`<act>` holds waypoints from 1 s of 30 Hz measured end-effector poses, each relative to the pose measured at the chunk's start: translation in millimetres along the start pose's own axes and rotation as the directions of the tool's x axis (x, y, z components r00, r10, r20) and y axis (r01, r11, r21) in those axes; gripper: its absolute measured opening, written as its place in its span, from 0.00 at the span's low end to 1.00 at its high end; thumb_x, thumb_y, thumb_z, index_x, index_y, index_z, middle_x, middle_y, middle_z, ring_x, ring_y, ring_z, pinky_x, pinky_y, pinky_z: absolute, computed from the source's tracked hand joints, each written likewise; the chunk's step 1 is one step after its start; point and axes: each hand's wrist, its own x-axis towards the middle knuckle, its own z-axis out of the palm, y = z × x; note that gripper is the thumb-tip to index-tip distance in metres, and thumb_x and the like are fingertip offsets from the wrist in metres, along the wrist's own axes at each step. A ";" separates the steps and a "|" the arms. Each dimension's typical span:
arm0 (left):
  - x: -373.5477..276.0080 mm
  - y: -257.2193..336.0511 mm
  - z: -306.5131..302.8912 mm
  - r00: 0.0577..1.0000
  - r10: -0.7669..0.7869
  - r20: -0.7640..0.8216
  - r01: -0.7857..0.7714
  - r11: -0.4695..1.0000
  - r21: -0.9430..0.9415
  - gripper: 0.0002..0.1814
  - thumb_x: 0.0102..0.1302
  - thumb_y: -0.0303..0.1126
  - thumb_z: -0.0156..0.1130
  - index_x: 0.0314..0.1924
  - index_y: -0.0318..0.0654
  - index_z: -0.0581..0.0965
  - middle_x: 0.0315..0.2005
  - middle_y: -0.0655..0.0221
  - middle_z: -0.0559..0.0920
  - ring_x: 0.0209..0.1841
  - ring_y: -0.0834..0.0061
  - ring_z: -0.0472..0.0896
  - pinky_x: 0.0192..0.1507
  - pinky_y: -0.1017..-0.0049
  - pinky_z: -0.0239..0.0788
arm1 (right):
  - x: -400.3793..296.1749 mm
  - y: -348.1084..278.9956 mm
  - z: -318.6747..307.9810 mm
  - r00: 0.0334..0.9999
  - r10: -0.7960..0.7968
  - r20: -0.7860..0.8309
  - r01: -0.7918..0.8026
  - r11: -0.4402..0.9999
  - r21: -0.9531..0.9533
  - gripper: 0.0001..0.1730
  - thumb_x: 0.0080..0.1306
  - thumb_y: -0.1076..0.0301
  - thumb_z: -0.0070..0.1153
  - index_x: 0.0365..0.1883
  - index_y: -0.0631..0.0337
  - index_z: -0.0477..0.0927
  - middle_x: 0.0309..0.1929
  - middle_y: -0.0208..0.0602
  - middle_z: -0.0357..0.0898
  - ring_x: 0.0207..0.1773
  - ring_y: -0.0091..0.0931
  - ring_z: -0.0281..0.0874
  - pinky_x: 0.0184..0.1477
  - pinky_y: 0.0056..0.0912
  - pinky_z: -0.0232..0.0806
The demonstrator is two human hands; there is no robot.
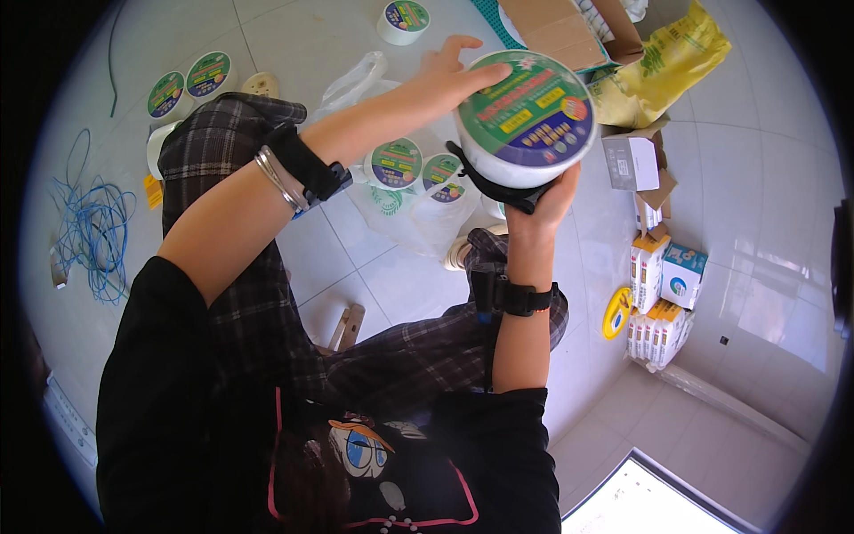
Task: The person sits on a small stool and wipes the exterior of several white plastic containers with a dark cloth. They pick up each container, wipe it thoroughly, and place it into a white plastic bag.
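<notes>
My right hand point(544, 200) holds a round white tub point(527, 120) with a green and blue printed lid from below, with a black cloth or strap between palm and tub. Across the lid's upper left edge lies the thumb of my left hand point(460, 70); its other fingers are spread beyond the rim. Under my left forearm, similar tubs point(395, 163) lie in or on a clear plastic bag point(427, 223) on the floor. Another tub point(404, 21) stands near the top, and several more point(210, 73) are beside my knee at the left.
Tangled blue cable point(100, 233) lies at the left. An open cardboard box point(554, 33) and a yellow plastic bag point(660, 67) are at the upper right. Stacked packs point(657, 334), a small white box point(630, 163) and a yellow lid point(617, 314) stand along the right.
</notes>
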 end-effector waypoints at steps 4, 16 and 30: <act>0.5 -8.8 -2.9 0.997 0.048 0.060 -0.063 0.958 0.281 0.46 0.50 0.63 0.61 0.60 0.37 0.63 0.49 0.43 0.66 0.52 0.53 0.71 0.51 0.64 0.65 | 6.8 -0.3 -13.3 0.970 -0.142 -0.195 0.079 0.951 -0.299 0.21 0.69 0.56 0.42 0.51 0.64 0.68 0.48 0.40 0.73 0.49 0.32 0.73 0.49 0.37 0.68; -17.4 1.6 -8.0 0.929 -0.216 0.300 0.205 0.976 0.070 0.44 0.59 0.61 0.53 0.66 0.43 0.53 0.56 0.62 0.65 0.62 0.72 0.60 0.60 0.74 0.52 | -2.4 14.9 -0.8 0.909 -0.407 -0.092 0.296 0.784 -0.545 0.18 0.69 0.60 0.45 0.50 0.65 0.69 0.40 0.33 0.72 0.41 0.21 0.69 0.44 0.23 0.64; -17.2 7.0 -10.4 0.866 -0.343 0.364 0.498 0.663 -0.559 0.37 0.60 0.65 0.40 0.64 0.53 0.59 0.62 0.64 0.61 0.65 0.57 0.58 0.61 0.43 0.48 | 1.4 -10.8 -0.7 0.776 -0.625 0.085 0.475 0.491 -0.730 0.18 0.59 0.69 0.56 0.47 0.64 0.74 0.40 0.39 0.72 0.39 0.28 0.72 0.46 0.26 0.64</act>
